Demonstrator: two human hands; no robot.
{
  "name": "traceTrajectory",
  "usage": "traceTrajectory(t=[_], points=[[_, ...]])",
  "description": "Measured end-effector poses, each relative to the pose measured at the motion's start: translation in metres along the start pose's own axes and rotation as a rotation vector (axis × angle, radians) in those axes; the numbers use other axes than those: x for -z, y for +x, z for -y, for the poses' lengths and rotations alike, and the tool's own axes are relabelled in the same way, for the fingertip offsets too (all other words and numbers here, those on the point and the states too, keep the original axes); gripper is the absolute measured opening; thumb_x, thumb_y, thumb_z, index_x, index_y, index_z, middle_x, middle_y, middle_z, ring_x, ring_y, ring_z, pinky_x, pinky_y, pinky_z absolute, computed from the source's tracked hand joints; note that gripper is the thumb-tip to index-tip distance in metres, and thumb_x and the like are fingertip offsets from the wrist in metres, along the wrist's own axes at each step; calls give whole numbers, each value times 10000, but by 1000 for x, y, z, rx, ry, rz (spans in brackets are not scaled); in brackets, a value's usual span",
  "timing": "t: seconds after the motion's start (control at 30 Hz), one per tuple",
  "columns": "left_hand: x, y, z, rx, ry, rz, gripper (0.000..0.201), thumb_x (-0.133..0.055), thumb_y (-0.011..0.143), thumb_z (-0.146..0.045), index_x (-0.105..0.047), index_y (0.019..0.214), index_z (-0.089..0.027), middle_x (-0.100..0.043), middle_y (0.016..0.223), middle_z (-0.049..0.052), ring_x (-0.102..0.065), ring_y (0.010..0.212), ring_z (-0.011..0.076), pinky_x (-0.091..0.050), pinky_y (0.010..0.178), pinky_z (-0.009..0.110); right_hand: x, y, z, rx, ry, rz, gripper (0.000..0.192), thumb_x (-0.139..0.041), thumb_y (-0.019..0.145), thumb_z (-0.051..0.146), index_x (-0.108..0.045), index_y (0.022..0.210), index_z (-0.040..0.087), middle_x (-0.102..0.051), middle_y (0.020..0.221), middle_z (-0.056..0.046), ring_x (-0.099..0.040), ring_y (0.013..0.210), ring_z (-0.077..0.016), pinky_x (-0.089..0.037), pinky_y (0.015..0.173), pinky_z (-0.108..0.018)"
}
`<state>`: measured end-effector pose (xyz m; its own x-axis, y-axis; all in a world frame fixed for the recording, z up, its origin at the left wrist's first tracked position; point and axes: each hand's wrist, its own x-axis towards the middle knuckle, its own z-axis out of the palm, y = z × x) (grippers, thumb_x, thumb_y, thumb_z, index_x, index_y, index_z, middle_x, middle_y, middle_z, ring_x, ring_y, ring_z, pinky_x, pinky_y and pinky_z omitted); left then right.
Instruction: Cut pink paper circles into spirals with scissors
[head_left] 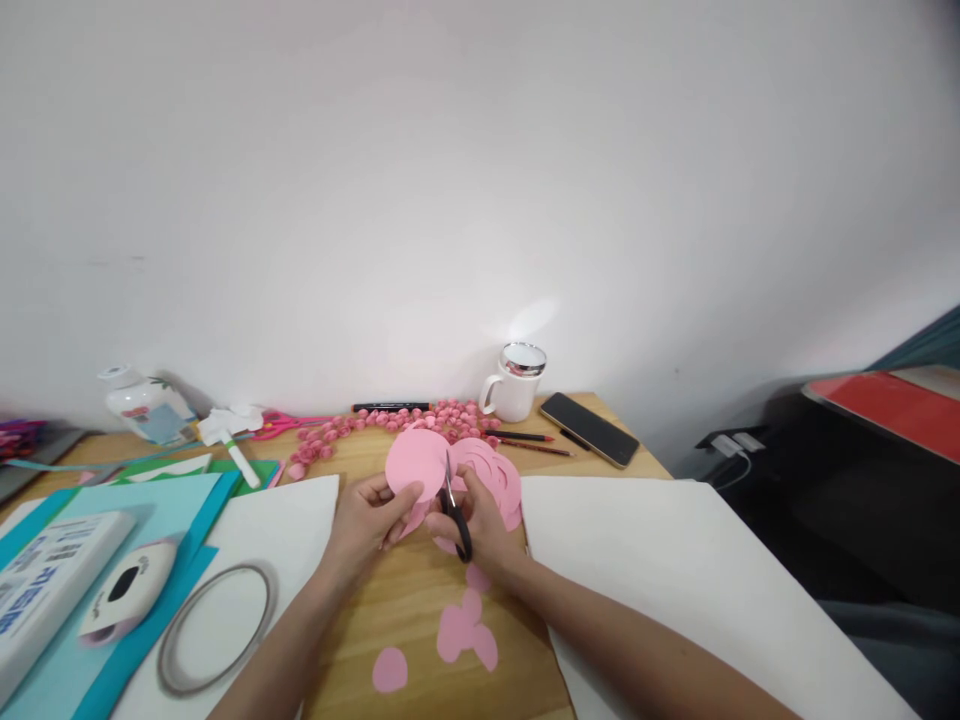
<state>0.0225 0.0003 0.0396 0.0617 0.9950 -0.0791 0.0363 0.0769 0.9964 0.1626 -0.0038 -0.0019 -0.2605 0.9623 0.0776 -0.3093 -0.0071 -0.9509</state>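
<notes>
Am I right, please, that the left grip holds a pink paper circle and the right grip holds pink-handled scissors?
Not quite: in the head view, the scissors in the right grip are black-handled; the left grip does hold a pink paper circle.

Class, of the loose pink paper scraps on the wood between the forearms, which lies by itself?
The rounded scrap nearest the picture's bottom edge; the other scraps cluster farther right, nearer the right hand.

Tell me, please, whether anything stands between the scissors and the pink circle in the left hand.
Nothing visible does: the scissors in the right hand have their blades at the right edge of the pink circle, which the left hand holds.
</notes>
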Motion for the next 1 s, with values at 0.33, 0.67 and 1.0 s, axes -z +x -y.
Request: traceTrajectory(t=[0.33,0.67,1.0], points=[[3,2,2,-31,-16,23,329,-652,684,-381,-476,512,-163,-433,317,-74,-314,275,40,-205,323,171,3,1,-8,-35,-39,-13,441,-676,673,304,-366,974,219,-535,506,91,-414,387,-76,-307,388,-178],[-1,2,1,23,-136,25,272,-695,645,-345,-544,543,-143,-525,372,-45,-397,277,48,-265,296,153,1,-1,-8,-38,-24,11,470,-693,665,313,-400,1019,218,-519,516,96,-432,392,-79,-324,390,-176],[2,3,3,2,-83,24,298,-695,660,-320,-514,499,-147,-463,308,-66,-338,265,33,-231,298,145,-1,0,0,-9,41,-26,442,-735,608,233,-378,868,223,-549,614,74,-433,497,-73,-308,443,-171]])
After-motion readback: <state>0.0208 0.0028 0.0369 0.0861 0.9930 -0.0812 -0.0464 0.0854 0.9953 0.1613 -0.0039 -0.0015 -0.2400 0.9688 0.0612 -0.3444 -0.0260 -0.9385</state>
